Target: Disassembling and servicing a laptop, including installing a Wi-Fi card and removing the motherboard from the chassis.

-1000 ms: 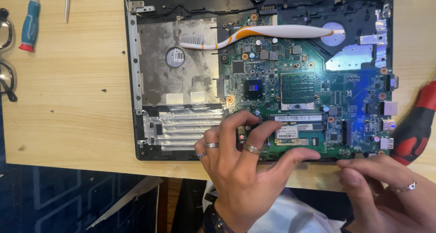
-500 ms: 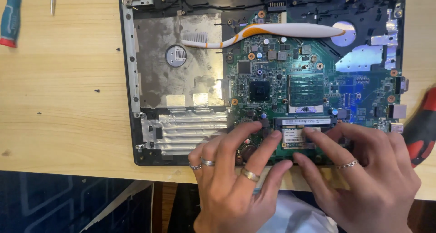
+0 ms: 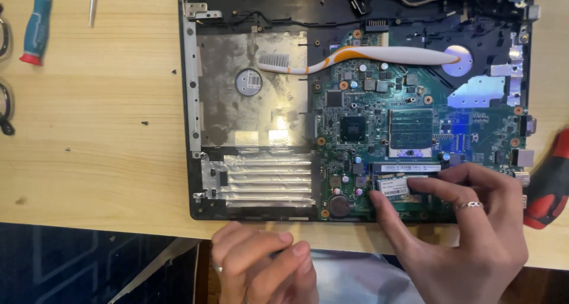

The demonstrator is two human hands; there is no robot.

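Laptop base [image 3: 188, 102] lies open on the wooden table [image 3: 89, 161], cover off, green motherboard [image 3: 415, 126] fully exposed, so the opening-up looks done. Work now is at the board's near edge.

Right hand [image 3: 468, 233] rests on that edge: thumb and forefinger pinch a small card module [image 3: 394, 187] w/ a white label, sitting in its slot just below a long white strip label. Can't tell if it's seated or coming out. Ring on one finger. Left hand [image 3: 261, 262] is off the laptop, near the table edge, fingers curled together w/ tips pressed; whether it holds anything small, can't tell.

Still in place, judging by what shows: RAM stick [image 3: 410, 129] mid-board, coin cell [image 3: 339, 205] near the front edge, board itself.

Labels: round silver sticker w/ barcode [image 3: 249, 81] on the grey foil of the empty drive bay; white rectangle on the card.

White-and-orange toothbrush [image 3: 355, 58] lies across bay and board. Blue-handled screwdriver [image 3: 37, 28] far left; red-and-black tool handle [image 3: 548, 185] at right.
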